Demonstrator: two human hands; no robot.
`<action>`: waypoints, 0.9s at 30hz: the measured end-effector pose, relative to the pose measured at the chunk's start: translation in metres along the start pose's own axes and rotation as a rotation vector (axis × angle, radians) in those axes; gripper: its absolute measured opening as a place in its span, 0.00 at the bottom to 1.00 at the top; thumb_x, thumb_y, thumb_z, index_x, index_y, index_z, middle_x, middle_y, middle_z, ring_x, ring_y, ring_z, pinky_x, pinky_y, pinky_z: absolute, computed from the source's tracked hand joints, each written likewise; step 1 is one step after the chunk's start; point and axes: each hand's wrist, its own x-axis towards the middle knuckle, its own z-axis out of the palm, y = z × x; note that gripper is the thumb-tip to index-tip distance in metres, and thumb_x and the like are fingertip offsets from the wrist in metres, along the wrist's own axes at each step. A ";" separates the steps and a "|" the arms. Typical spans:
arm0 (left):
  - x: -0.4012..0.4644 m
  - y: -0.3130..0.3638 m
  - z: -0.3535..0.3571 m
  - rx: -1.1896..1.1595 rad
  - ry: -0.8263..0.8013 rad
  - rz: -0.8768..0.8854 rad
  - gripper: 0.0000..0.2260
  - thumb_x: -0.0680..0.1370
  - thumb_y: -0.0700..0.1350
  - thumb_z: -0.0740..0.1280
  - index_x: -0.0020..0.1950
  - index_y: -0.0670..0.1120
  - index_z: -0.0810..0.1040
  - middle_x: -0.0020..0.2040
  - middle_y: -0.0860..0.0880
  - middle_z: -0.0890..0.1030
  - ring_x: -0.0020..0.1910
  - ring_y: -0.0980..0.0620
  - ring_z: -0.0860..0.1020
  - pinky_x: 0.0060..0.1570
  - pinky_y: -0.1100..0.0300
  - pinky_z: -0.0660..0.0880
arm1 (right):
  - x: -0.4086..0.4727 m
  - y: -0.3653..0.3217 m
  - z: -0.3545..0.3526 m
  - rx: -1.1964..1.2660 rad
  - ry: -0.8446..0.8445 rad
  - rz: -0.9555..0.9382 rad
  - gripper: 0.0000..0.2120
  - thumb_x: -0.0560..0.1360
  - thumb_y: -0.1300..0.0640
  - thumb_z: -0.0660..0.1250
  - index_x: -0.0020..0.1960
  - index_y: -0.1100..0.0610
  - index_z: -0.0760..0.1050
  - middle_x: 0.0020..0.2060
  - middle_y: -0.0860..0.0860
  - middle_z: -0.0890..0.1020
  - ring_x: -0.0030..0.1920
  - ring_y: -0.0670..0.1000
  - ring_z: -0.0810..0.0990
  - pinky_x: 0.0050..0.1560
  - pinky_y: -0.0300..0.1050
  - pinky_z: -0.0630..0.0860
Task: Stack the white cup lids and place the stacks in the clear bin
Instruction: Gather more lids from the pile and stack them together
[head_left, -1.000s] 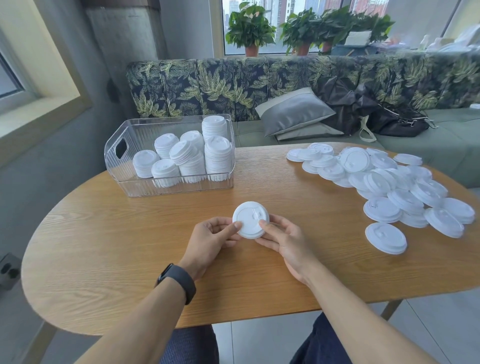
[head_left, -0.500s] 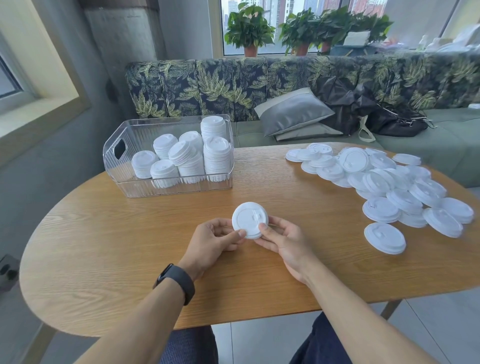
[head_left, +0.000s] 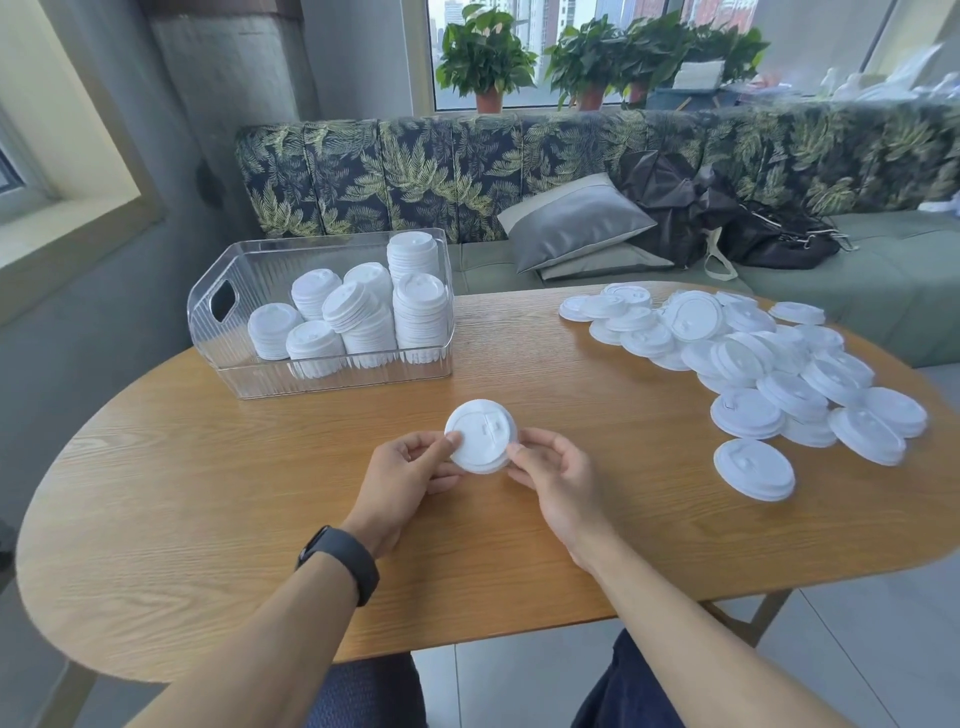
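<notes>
**Squaring a small stack before it goes in the bin**

The left hand (head_left: 402, 470) and right hand (head_left: 553, 475) each pinch the rim of a short stack of lids (head_left: 482, 435) at table centre, fingers curled round it; best to press the edges flush, then lift level; loose lids (head_left: 748, 364) lie at 2 o'clock on the tabletop (head_left: 545, 374); the clear bin (head_left: 441, 291), part-filled, sits at 11 o'clock.
</notes>
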 end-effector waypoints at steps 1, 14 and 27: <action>0.001 0.000 0.002 0.000 0.010 -0.002 0.12 0.79 0.49 0.73 0.56 0.42 0.84 0.47 0.44 0.88 0.45 0.50 0.86 0.52 0.57 0.83 | 0.000 0.002 -0.003 -0.070 0.057 -0.036 0.12 0.78 0.56 0.73 0.60 0.55 0.80 0.52 0.51 0.87 0.53 0.48 0.87 0.59 0.46 0.82; 0.013 -0.004 0.100 0.015 -0.071 -0.026 0.12 0.80 0.50 0.73 0.58 0.43 0.83 0.51 0.42 0.88 0.46 0.48 0.88 0.48 0.56 0.83 | -0.008 -0.015 -0.121 -0.502 0.479 -0.229 0.10 0.79 0.59 0.67 0.56 0.46 0.79 0.53 0.37 0.79 0.56 0.38 0.76 0.55 0.34 0.73; 0.008 -0.006 0.202 -0.005 -0.180 -0.059 0.12 0.80 0.48 0.73 0.56 0.40 0.83 0.43 0.44 0.87 0.45 0.45 0.88 0.47 0.55 0.85 | -0.004 -0.026 -0.202 -0.923 0.717 0.018 0.40 0.72 0.37 0.72 0.76 0.54 0.66 0.74 0.51 0.67 0.74 0.56 0.62 0.74 0.53 0.60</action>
